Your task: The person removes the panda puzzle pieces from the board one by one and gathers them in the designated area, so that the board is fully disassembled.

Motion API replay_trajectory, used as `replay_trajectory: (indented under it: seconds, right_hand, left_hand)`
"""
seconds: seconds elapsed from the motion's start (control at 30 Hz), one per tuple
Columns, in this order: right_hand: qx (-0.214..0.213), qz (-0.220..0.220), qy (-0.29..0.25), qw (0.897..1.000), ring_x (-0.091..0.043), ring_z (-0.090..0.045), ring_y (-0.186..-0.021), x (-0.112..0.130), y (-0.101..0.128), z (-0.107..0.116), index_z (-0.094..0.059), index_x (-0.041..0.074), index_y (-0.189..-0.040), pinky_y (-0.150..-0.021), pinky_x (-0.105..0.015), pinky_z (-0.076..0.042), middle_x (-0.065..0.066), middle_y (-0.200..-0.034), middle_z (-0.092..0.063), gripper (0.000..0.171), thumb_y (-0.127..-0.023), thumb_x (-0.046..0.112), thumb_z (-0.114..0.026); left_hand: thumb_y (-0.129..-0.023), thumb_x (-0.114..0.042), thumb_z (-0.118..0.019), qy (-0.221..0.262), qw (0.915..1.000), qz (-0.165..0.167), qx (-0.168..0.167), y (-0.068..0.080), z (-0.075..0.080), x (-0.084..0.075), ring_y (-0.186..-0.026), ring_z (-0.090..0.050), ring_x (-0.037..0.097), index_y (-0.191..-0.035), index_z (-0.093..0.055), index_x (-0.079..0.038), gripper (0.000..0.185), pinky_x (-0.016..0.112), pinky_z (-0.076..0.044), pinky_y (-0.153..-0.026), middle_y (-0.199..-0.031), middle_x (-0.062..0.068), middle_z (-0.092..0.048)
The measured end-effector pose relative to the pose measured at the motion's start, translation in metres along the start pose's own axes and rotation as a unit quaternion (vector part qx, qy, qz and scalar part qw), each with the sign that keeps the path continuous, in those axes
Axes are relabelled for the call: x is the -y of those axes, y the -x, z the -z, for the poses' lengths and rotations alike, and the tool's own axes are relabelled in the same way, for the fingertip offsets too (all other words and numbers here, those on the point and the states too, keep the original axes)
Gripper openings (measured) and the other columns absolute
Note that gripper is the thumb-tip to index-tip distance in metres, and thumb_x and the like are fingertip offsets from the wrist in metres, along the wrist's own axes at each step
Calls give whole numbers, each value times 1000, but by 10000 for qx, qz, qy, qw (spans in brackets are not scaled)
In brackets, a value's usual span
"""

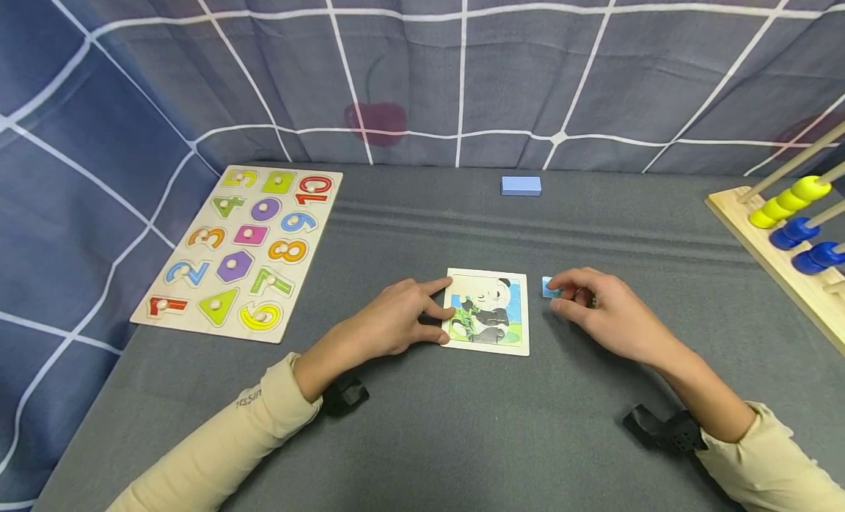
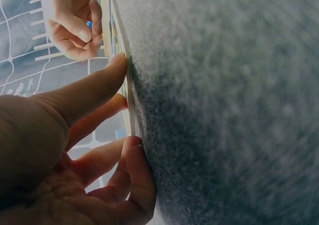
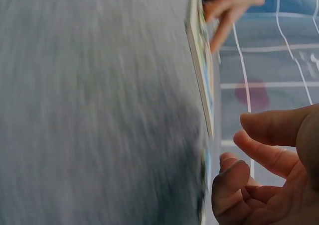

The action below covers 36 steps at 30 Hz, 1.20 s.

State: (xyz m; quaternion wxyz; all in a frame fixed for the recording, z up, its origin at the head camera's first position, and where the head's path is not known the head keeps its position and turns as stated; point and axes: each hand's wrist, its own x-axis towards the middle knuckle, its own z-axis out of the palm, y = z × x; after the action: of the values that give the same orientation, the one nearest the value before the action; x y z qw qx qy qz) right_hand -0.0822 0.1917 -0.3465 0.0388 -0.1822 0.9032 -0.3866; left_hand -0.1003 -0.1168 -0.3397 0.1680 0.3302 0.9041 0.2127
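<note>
One panda puzzle board (image 1: 490, 312) lies flat near the middle of the grey surface (image 1: 462, 424), its picture of a black-and-white panda on green and blue facing up. The left hand (image 1: 396, 323) rests at the board's left edge: the forefinger lies stretched along the upper left corner and the thumb presses the lower left edge, with the remaining fingers loosely bent on the cloth. The left wrist view shows those fingertips (image 2: 119, 60) against the thin rim of the board, holding it down rather than clasping it.

Just right of the board, apart from it, sits one small blue puzzle piece (image 1: 549, 287). The right hand (image 1: 604, 314) pinches it between thumb and bent fingers, low on the surface. In the right wrist view the curled fingers (image 3: 234, 177) show beside the board's edge (image 3: 202, 70), but the piece itself is blurred there.

Farther back lies one pale blue rectangular block (image 1: 521, 185), well apart from both hands. At the far left is one wooden number-and-shape peg board (image 1: 240, 251): ten coloured numerals can be counted, one to ten, with five shape pieces down its middle column. At the right edge stands one wooden abacus frame (image 1: 779, 259), partly cut off; three of its rods carry visible beads, yellow on one and blue on two. A checked blue cloth (image 1: 422, 72) hangs behind.
</note>
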Motion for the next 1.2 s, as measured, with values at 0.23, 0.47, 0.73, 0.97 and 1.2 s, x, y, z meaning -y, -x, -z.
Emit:
replay_trajectory:
  seconds: [0.23,0.47,0.73,0.97,1.2]
  right_hand:
    - [341,220,-146,9991,-13,-50,-71,14,-8,-22,-70,6,-111,-64,-27,-41,2,-85,-57,21,-90,5,-71]
    - [616,304,156,9975,-13,-48,-69,22,-22,-31,-70,6,-114,-64,-30,-40,2,-83,-56,26,-89,5,-70]
    - [845,87,704,9939,-16,-46,-72,27,-27,-33,-70,8,-117,-65,-34,-37,0,-83,-52,31,-86,11,-73]
    - [844,-10,495,9952,-16,-47,-72,27,-28,-35,-69,4,-115,-65,-34,-37,0,-83,-53,31,-85,7,-75]
    - [774,-72,402,9962,-17,-46,-73,31,-30,-36,-67,4,-112,-66,-35,-37,-2,-83,-52,29,-84,5,-76]
  left_hand:
    - [-84,-28,-79,-14,10000,31,8,0,0,1,-126,-50,37,-120,-72,-11,41,49,-39,-102,-151,12,-43]
    - [-84,-28,-79,-47,10000,14,12,0,1,1,-126,-51,36,-121,-72,-11,41,48,-39,-102,-150,12,-44]
    - [-83,-28,-79,-20,9999,-124,-10,-1,0,1,-122,-54,36,-119,-73,-10,40,46,-40,-101,-149,14,-45]
    - [-83,-28,-79,-19,9999,-112,17,-1,-1,1,-122,-54,37,-119,-73,-11,41,46,-41,-101,-149,14,-44]
    - [-83,-29,-79,-55,10000,-74,-29,0,-1,1,-119,-55,35,-119,-73,-11,40,46,-42,-99,-150,13,-44]
